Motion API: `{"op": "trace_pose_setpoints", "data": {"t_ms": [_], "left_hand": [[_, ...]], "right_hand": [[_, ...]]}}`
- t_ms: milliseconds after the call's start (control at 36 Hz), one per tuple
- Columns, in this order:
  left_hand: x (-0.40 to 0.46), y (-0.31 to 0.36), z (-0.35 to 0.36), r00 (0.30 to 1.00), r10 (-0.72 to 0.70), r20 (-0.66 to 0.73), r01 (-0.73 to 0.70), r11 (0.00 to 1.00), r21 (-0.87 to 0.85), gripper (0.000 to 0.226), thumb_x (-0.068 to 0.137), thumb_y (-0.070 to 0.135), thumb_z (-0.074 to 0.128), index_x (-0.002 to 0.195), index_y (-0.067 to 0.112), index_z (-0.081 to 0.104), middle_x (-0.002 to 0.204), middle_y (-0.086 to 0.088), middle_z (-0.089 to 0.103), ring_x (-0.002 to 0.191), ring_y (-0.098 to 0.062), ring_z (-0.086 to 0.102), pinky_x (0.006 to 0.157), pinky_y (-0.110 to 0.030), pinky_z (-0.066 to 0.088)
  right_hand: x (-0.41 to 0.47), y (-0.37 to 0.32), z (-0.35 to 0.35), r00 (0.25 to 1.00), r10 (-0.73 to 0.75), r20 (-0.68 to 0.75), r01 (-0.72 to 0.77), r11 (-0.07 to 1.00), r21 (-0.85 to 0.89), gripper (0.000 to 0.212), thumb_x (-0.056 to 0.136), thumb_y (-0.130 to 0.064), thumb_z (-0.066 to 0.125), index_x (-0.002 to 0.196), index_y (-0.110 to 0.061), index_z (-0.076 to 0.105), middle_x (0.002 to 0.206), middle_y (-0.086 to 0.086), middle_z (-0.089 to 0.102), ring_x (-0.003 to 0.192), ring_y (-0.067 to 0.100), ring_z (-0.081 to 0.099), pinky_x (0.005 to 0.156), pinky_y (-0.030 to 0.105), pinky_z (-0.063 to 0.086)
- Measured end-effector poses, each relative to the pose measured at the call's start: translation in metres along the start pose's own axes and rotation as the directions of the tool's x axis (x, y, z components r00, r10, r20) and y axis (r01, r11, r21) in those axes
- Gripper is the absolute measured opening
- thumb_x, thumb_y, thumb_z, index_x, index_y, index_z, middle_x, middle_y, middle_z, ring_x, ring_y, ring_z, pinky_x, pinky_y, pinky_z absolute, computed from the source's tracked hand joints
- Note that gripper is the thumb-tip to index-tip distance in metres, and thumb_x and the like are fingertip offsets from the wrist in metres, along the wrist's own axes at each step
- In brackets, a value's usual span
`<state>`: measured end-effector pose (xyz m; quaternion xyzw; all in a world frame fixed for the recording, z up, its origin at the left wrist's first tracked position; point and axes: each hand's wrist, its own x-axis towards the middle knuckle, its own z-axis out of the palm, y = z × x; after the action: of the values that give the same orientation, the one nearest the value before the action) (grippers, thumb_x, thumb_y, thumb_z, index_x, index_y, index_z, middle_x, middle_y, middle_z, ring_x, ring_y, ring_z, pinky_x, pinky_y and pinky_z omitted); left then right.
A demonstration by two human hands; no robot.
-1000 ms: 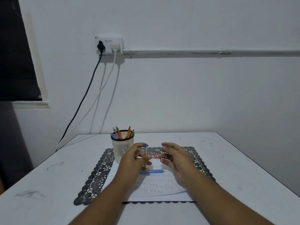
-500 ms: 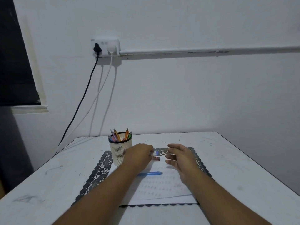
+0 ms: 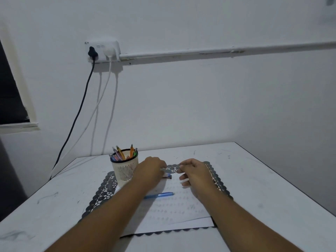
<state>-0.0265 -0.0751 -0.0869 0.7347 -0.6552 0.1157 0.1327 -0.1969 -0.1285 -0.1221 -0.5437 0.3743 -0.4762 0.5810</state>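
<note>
Head view: just right of the pen cup (image 3: 124,170), left grip (image 3: 151,170) pinches a small pen part (image 3: 167,176); right grip (image 3: 196,172) curled, hold cannot be told.

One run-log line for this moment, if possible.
left hand: holds pen part | right hand: hold unclear | blue pen: on paper | pen cup: upright

The light is dim and bluish, and the cables (image 3: 78,113) cast soft shadows on the wall (image 3: 200,106). The picture is slightly soft, and the wide lens bows the pipe (image 3: 218,51) toward the edge.
</note>
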Motion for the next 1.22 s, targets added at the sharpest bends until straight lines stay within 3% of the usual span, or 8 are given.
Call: {"op": "trace_pose_setpoints", "data": {"t_ms": [83, 167, 333, 417, 556, 639, 861, 1222], "left_hand": [[-0.024, -0.001, -0.010, 0.997, 0.063, 0.048, -0.056, 0.991, -0.125, 0.016, 0.096, 0.043, 0.063, 0.106, 0.035, 0.073, 0.102, 0.016, 0.065, 0.095, -0.006, 0.059, 0.082, -0.033, 0.054], [-0.048, -0.005, -0.009, 0.990, 0.059, 0.131, -0.040, 0.989, -0.144, 0.022, 0.089, 0.053, 0.067, 0.105, 0.039, 0.072, 0.101, 0.023, 0.061, 0.092, -0.001, 0.056, 0.080, -0.030, 0.054], [-0.072, -0.013, 0.009, 0.994, 0.043, 0.097, -0.015, 0.962, -0.273, 0.007, 0.095, 0.037, 0.064, 0.098, 0.037, 0.070, 0.092, 0.020, 0.061, 0.084, -0.001, 0.058, 0.078, -0.031, 0.056], [-0.074, -0.016, 0.008, 1.000, 0.021, 0.012, -0.017, 0.958, -0.288, 0.006, 0.095, 0.033, 0.061, 0.093, 0.034, 0.066, 0.091, 0.017, 0.061, 0.084, -0.002, 0.056, 0.078, -0.032, 0.054], [-0.080, -0.018, 0.010, 0.991, -0.018, -0.135, -0.031, 0.934, -0.355, 0.009, 0.098, 0.035, 0.062, 0.090, 0.038, 0.060, 0.089, 0.018, 0.058, 0.082, -0.001, 0.053, 0.066, -0.022, 0.044], [-0.077, -0.024, 0.011, 0.980, -0.038, -0.195, -0.047, 0.909, -0.414, 0.011, 0.098, 0.031, 0.063, 0.090, 0.038, 0.060, 0.088, 0.016, 0.059, 0.082, -0.002, 0.055, 0.070, -0.028, 0.048], [-0.074, -0.028, 0.009, 0.971, -0.053, -0.233, -0.063, 0.884, -0.464, 0.007, 0.098, 0.028, 0.065, 0.096, 0.035, 0.066, 0.089, 0.017, 0.062, 0.082, 0.000, 0.057, 0.071, -0.027, 0.051], [-0.074, -0.027, 0.010, 0.965, -0.026, -0.259, -0.101, 0.879, -0.466, 0.007, 0.097, 0.028, 0.066, 0.095, 0.035, 0.066, 0.088, 0.018, 0.062, 0.081, -0.001, 0.058, 0.070, -0.028, 0.051]], "right_hand": [[-0.002, 0.001, -0.001, 1.000, -0.008, -0.007, 0.008, 1.000, -0.026, 0.009, 0.093, -0.008, 0.067, 0.091, -0.013, 0.074, 0.083, 0.009, 0.077, 0.066, 0.022, 0.065, 0.052, 0.032, 0.051], [-0.004, 0.000, 0.001, 1.000, 0.003, -0.013, -0.003, 1.000, -0.031, 0.009, 0.095, -0.007, 0.067, 0.093, -0.011, 0.074, 0.084, 0.011, 0.077, 0.066, 0.023, 0.065, 0.052, 0.033, 0.051], [-0.014, -0.004, 0.010, 1.000, 0.002, 0.003, -0.002, 1.000, -0.021, 0.010, 0.099, -0.002, 0.057, 0.099, -0.004, 0.067, 0.077, 0.012, 0.074, 0.061, 0.024, 0.060, 0.049, 0.032, 0.046], [-0.020, -0.004, 0.015, 1.000, -0.022, -0.001, 0.022, 0.999, -0.038, 0.011, 0.098, -0.002, 0.057, 0.099, -0.005, 0.067, 0.076, 0.010, 0.075, 0.062, 0.024, 0.060, 0.050, 0.032, 0.046], [-0.025, -0.004, 0.022, 0.997, -0.078, 0.011, 0.078, 0.997, -0.016, 0.011, 0.097, 0.000, 0.058, 0.096, -0.006, 0.067, 0.078, 0.009, 0.076, 0.065, 0.024, 0.062, 0.053, 0.033, 0.047], [-0.028, -0.005, 0.024, 0.994, -0.110, 0.024, 0.110, 0.994, 0.025, 0.010, 0.095, 0.001, 0.059, 0.094, -0.005, 0.067, 0.082, 0.013, 0.076, 0.064, 0.022, 0.063, 0.054, 0.035, 0.046], [-0.034, -0.008, 0.028, 0.978, -0.187, 0.096, 0.183, 0.982, 0.052, 0.008, 0.093, 0.002, 0.065, 0.094, -0.003, 0.070, 0.091, 0.026, 0.073, 0.073, 0.025, 0.066, 0.060, 0.039, 0.051], [-0.038, -0.014, 0.028, 0.967, -0.249, 0.055, 0.246, 0.968, 0.045, 0.006, 0.097, 0.001, 0.063, 0.099, -0.002, 0.069, 0.083, 0.014, 0.075, 0.068, 0.016, 0.067, 0.053, 0.032, 0.055]]}}
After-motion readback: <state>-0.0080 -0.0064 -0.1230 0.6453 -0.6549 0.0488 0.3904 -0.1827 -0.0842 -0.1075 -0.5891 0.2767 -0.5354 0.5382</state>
